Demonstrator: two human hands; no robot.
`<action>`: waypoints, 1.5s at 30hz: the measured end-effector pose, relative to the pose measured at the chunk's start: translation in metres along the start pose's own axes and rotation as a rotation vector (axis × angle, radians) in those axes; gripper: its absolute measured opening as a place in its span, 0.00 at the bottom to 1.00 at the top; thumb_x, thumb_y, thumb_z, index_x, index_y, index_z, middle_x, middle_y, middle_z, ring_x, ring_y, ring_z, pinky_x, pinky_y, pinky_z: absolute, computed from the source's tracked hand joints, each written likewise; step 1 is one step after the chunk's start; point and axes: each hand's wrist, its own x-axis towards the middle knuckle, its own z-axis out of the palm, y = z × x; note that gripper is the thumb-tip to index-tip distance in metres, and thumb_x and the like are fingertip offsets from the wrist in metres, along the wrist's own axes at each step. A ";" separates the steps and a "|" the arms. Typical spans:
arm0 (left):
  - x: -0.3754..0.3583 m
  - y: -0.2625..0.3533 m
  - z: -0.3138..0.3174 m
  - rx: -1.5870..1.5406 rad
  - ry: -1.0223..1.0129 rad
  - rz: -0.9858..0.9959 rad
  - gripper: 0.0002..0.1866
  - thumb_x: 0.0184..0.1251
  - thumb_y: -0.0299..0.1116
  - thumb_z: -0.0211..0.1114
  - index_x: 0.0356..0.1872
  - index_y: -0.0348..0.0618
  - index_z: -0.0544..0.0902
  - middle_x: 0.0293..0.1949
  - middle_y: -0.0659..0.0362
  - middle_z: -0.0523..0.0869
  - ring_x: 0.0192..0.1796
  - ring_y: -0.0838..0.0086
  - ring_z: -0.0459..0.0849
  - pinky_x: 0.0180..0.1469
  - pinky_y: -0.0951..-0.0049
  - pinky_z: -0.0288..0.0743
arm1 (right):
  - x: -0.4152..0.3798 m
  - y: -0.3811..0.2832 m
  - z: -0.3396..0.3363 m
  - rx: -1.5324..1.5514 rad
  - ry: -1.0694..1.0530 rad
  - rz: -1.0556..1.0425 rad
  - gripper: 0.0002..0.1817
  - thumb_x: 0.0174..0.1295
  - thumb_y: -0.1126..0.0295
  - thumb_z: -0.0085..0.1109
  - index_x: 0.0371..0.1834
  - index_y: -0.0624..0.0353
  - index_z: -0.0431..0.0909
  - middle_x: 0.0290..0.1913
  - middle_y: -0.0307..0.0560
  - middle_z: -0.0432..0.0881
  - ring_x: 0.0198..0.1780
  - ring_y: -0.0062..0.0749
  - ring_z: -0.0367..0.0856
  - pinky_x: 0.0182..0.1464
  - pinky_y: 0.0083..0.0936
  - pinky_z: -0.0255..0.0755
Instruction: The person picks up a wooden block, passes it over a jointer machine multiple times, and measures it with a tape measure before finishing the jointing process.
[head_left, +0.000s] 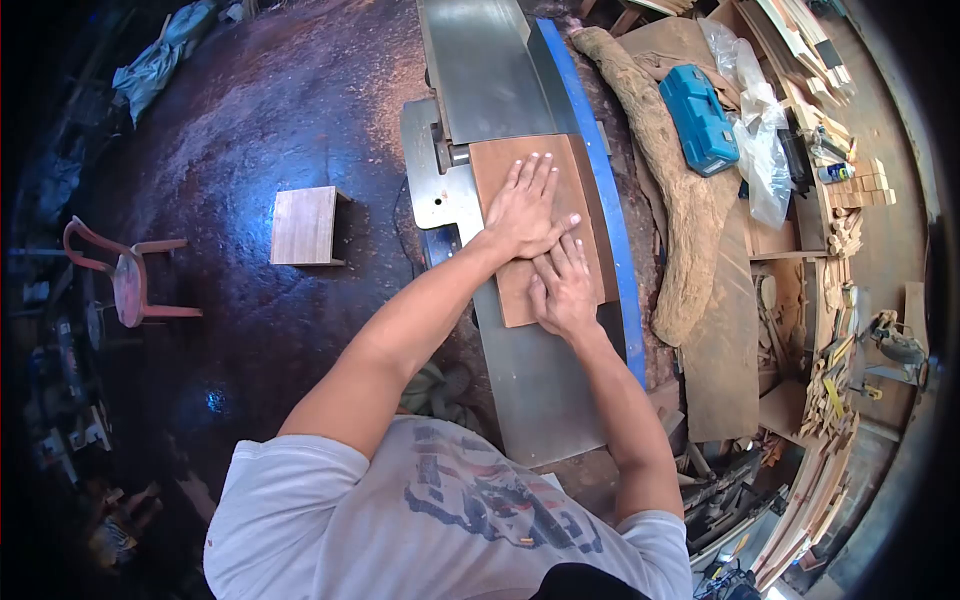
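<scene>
A flat brown wooden board (518,290) lies on the metal bed of a jointer (540,395), alongside its fence. My left hand (525,208) is pressed palm-down on the far part of the board, fingers stretched forward and slightly apart. Closer to me, my right hand (566,288) rests on the same board with its fingers laid out flat, and its fingertips are close to my left thumb. Neither hand is wrapped around anything. The board's underside and the cutter beneath it are hidden.
A blue rail (600,170) runs along the machine's right side. Beyond it lie a thick log (690,200), a teal case (698,120) and shelves with wood offcuts (840,330). On the left floor stand a small wooden stool (303,227) and a plastic chair (128,285).
</scene>
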 end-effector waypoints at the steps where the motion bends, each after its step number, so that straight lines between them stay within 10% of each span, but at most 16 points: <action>1: 0.001 -0.001 -0.001 0.007 -0.004 -0.003 0.51 0.82 0.69 0.41 0.84 0.27 0.57 0.87 0.39 0.52 0.90 0.48 0.46 0.90 0.48 0.37 | 0.002 0.001 -0.001 0.003 -0.006 0.004 0.27 0.62 0.68 0.61 0.66 0.64 0.83 0.75 0.72 0.72 0.81 0.71 0.64 0.83 0.65 0.55; 45: 0.123 -0.118 -0.018 0.037 0.167 0.010 0.49 0.81 0.71 0.43 0.82 0.34 0.65 0.85 0.43 0.61 0.87 0.49 0.55 0.89 0.49 0.46 | 0.166 0.039 0.029 -0.081 0.197 -0.120 0.19 0.66 0.65 0.63 0.57 0.62 0.86 0.65 0.65 0.79 0.74 0.63 0.73 0.78 0.63 0.65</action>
